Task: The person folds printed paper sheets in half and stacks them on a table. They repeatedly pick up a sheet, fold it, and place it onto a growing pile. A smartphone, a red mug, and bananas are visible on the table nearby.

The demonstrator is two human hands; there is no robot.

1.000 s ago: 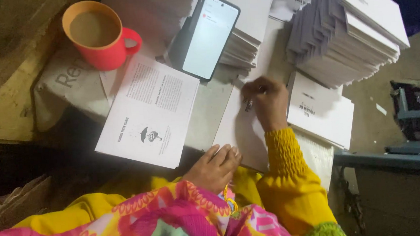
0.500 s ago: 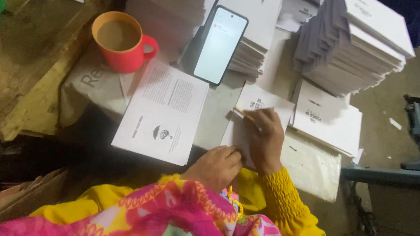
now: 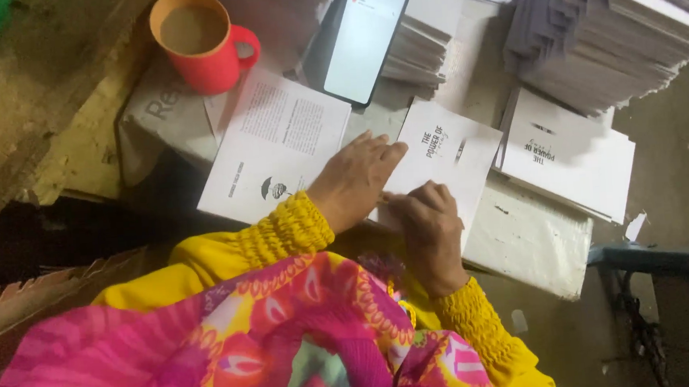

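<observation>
Left hand lies flat, fingers spread, on the booklet's left edge; right hand curls at its near corner, grip unclear. Booklet lies just ahead of both on the counter, long axis running away.

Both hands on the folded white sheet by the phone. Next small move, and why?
Probably run the right hand along the near edge of the folded sheet to press the crease. The left hand lies flat on the sheet's left side, pinning it, and the right fingertips pinch that edge. A finished pile sits just right of it.
</observation>
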